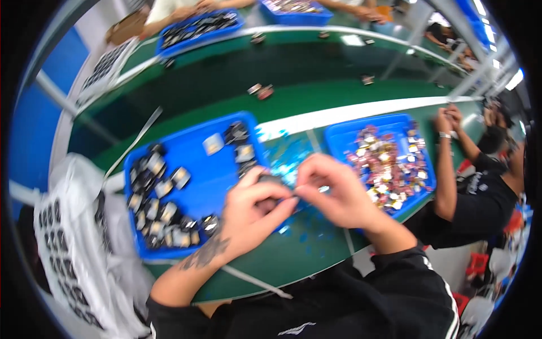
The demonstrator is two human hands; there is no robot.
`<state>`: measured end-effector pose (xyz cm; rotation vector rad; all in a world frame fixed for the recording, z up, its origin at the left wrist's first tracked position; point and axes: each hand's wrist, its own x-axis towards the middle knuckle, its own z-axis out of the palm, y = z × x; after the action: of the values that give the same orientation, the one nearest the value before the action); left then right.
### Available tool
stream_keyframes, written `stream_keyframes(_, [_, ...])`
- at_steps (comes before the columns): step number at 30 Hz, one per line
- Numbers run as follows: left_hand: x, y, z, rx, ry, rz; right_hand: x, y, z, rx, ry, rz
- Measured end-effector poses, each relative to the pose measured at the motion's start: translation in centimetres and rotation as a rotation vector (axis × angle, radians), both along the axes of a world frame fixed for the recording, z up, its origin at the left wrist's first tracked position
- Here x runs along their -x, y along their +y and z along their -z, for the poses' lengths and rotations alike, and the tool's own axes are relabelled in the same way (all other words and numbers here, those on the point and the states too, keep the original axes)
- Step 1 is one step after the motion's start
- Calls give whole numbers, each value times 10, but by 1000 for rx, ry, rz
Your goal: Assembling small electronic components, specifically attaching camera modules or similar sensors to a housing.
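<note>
Near the front of the green table, my left hand [245, 217] is closed around a small dark piece [271, 179], mostly covered by the fingers. My right hand [341, 195] is pinched, its fingertips meeting those of the left; whatever is between them is too small and blurred to make out. To the left, a blue tray [200, 189] holds many small black pieces [161, 226] with pale faces, along its sides. On the right, another blue tray [333, 133] is heaped with small pinkish and shiny metallic parts [384, 169].
Shiny blue scraps [288, 158] litter the table between the trays. White packaging with dark pieces [68, 248] stands at the left. Across a green conveyor-like strip [316, 62], other people's hands work by blue trays [197, 37]. A co-worker in black [480, 198] sits at the right.
</note>
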<state>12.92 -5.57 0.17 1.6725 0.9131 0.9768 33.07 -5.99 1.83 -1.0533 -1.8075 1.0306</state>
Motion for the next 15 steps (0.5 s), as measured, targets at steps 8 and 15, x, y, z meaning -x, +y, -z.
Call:
stream_keyframes(8, [6,1,11,260,-188,0,16,-15,1,-249,-217,94])
stream_keyframes(15, [8,1,11,524,-399,128,9,-15,10,74,-72,125])
